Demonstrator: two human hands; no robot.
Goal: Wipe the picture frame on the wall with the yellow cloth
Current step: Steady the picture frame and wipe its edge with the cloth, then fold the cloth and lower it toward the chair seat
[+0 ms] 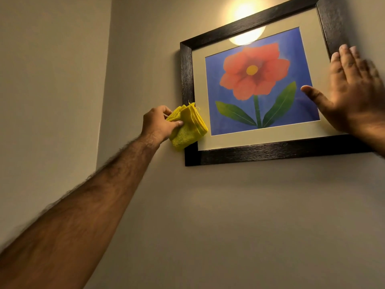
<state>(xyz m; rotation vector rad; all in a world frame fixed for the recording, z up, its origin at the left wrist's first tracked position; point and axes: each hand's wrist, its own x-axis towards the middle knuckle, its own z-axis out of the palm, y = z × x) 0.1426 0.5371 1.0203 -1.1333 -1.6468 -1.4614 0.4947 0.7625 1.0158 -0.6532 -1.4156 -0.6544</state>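
Observation:
A dark wooden picture frame [270,152] hangs on the beige wall, holding a red flower on a blue ground behind glass. My left hand [158,123] grips a folded yellow cloth [187,128] and presses it against the lower part of the frame's left side. My right hand [352,97] lies flat with fingers spread on the frame's right side, covering the lower right part of the glass and border.
A wall lamp's glow [242,9] shines above the frame and reflects in the glass [248,37]. An inner wall corner [104,90] runs down to the left of the frame. Bare wall [250,226] stretches below.

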